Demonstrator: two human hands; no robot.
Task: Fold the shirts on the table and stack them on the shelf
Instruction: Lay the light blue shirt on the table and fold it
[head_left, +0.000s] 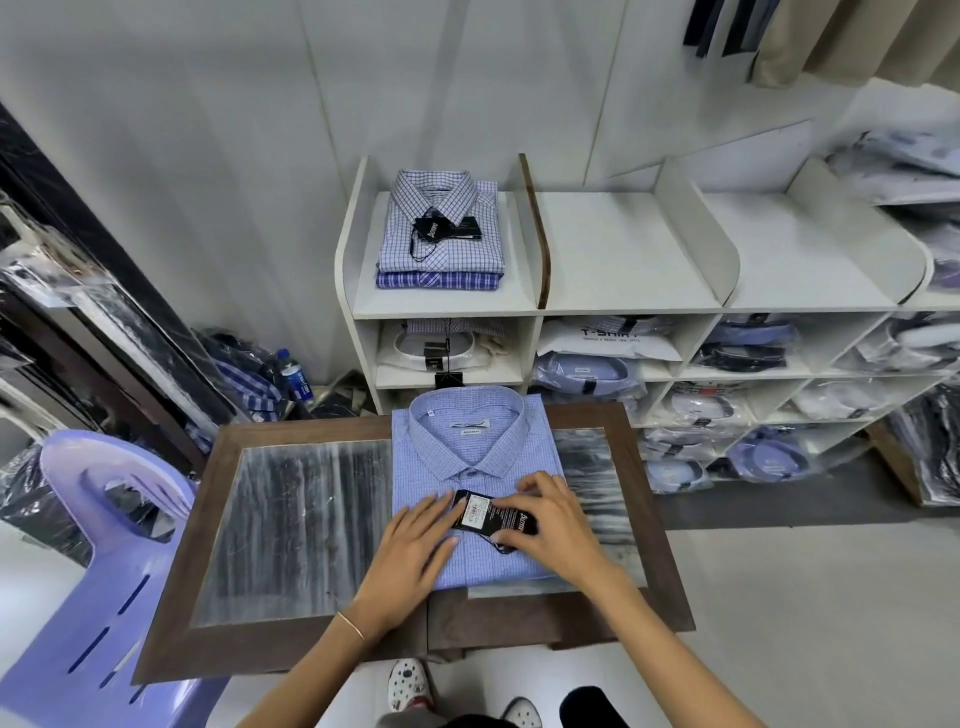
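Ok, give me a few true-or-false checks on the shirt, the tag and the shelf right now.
1. The blue shirt lies folded on the table, collar away from the person. True.
2. The right hand pinches the black tag. True.
3. The left hand is off the shirt. False: it rests flat on it, beside the tag.
4. The shelf's top holds no shirts. False: the stack of folded checked shirts sits in its leftmost bay.

A clothing shop: white shelves (545, 312) hold folded shirts (441, 234) with price tags, cubbies are crammed with bagged shirts (587, 369), and trousers (727, 26) hang above.
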